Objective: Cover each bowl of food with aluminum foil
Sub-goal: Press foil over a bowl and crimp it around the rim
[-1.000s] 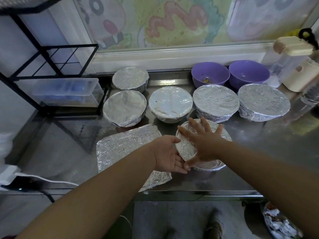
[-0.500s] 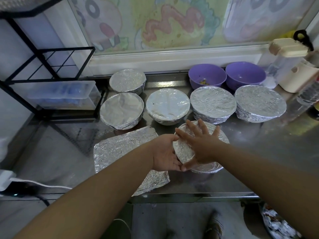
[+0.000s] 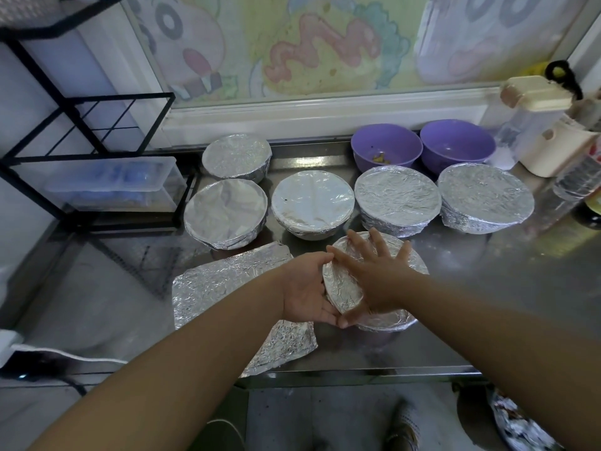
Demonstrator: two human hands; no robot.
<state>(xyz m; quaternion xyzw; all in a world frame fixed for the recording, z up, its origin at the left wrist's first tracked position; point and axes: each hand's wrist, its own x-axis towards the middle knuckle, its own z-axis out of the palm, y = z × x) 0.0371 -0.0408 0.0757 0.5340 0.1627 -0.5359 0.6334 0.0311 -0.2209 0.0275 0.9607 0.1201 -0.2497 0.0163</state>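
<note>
Both hands work on the near bowl [image 3: 374, 288], which sits on the steel tabletop [image 3: 487, 288] close to its front edge. Right hand [image 3: 379, 278] lies flat on the foil top, fingers spread and open, gripping nothing; judged purpose: to pin the foil sheet down so it does not lift or slide. Left hand [image 3: 309, 291] is cupped, palm turned toward the bowl's left wall, fingers loosely curved against the foil skirt; judged purpose: to crimp the overhang under the rim. Whether it pinches the foil or only presses cannot be told.

Bowl stands upright, mouth up. It is round, so no long axis in plan; its only axis is vertical.

Five foil-covered bowls [image 3: 313, 203] stand behind it, four in a row and one further back at left, each well apart from the hands. Two purple bowls [image 3: 387, 148] sit uncovered at the back; one shows a little food. A loose foil sheet [image 3: 227, 288] lies flat just left of the near bowl, partly under the left forearm, long axis running from near right to far left, probably for a purple bowl.
</note>
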